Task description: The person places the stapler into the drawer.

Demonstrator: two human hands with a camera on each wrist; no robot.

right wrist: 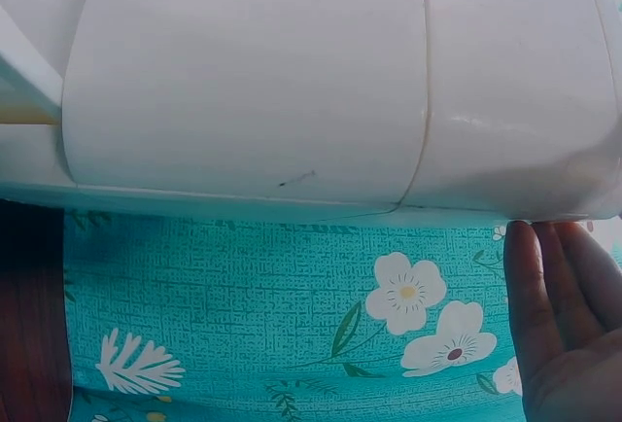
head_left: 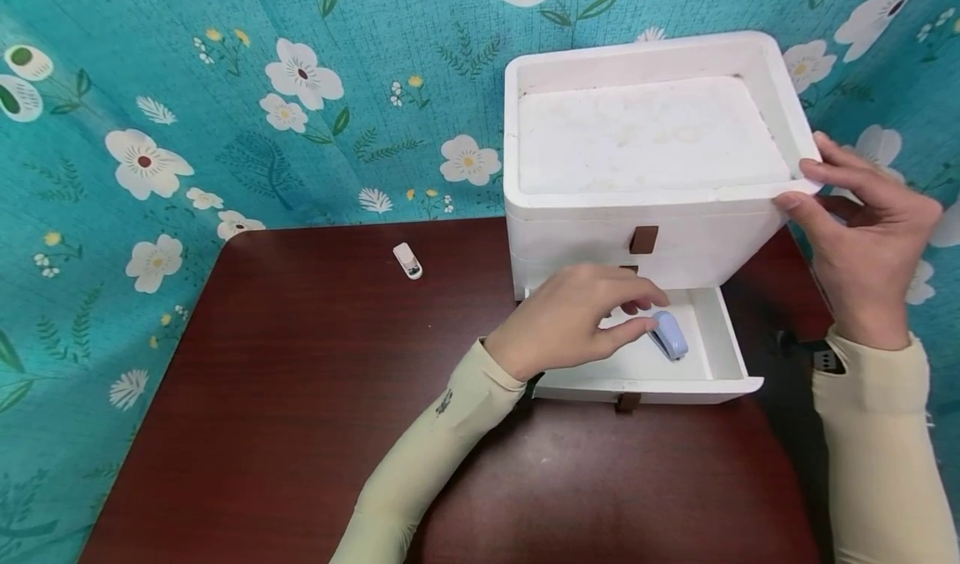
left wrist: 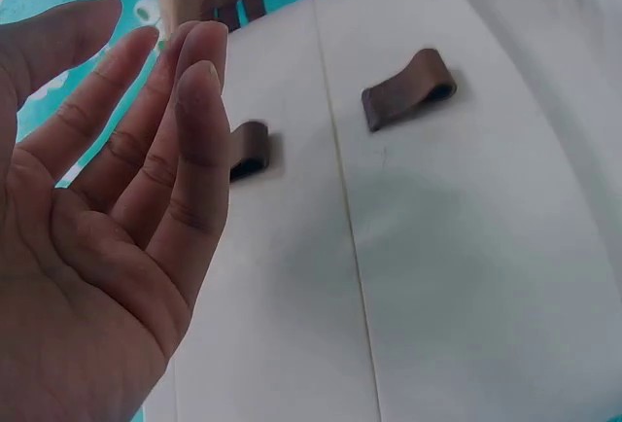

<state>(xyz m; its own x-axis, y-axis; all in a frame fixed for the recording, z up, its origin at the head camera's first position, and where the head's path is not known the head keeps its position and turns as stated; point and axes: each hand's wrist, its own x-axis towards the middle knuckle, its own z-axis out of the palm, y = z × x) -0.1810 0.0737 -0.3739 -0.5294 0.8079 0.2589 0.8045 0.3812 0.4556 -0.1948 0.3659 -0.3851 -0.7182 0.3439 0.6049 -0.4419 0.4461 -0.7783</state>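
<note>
A white drawer cabinet (head_left: pixel 570 243) stands at the back right of the table, its bottom drawer (head_left: pixel 729 335) pulled out. Inside that drawer lies a small light-blue stapler (head_left: pixel 670 336). My left hand (head_left: pixel 581 318) hovers over the drawer with fingers loosely bent; its thumb tip overlaps the stapler's upper end, and whether they touch I cannot tell. The left wrist view shows nothing between the fingers of this hand (left wrist: pixel 126 189). At the cabinet's front right top corner, my right hand (head_left: pixel 873 231) holds the edge, thumb in front and fingers along the rim and side.
A small white and pink object (head_left: pixel 408 261) lies on the dark red table (head_left: pixel 315 364), left of the cabinet. The cabinet's top is a raised-rim tray (head_left: pixel 645 139). Brown tabs (left wrist: pixel 410 89) project from the drawer fronts. Floral teal cloth (head_left: pixel 247 89) hangs behind and at both sides.
</note>
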